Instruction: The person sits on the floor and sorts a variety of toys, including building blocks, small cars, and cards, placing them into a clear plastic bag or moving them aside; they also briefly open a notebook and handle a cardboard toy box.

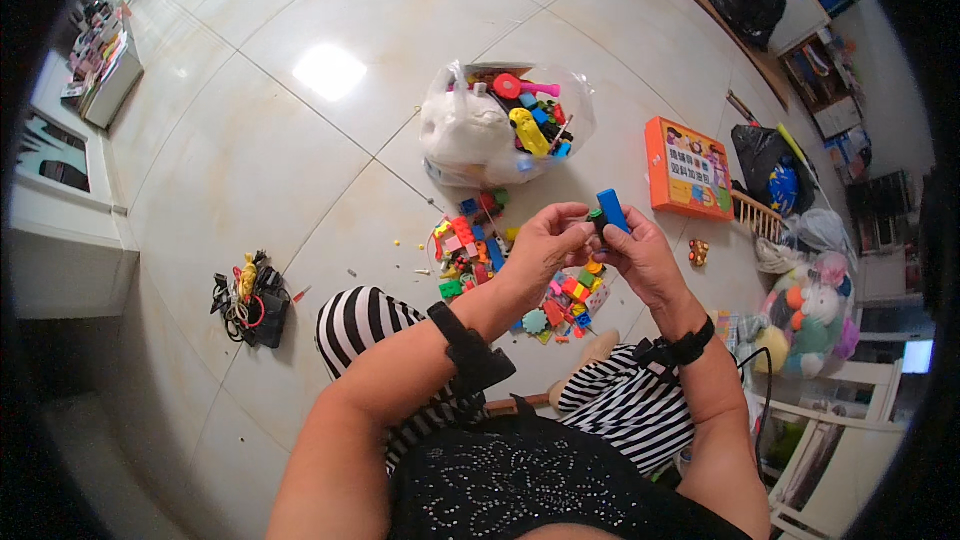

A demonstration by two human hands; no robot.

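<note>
A long blue toy block (613,210) stands up between the thumb and fingers of my right hand (643,253). Pressed beside it is a small dark toy piece with a green top (598,217), pinched by the fingertips of my left hand (553,240). Whether the two pieces are joined cannot be made out. Beneath both hands, a loose pile of colourful toy bricks (465,232) spreads over the floor, partly hidden by my hands and forearms. Just beyond it sits a clear plastic bag (457,127) filled with toys, among them a yellow toy car (529,132).
An orange printed box (690,169) lies to the right, with a small brown toy (698,253) near it. Bags of stuffed toys (806,315) line the right side. On the left, a bundle of cables and adapters (255,304) rests on the tiled floor (225,127).
</note>
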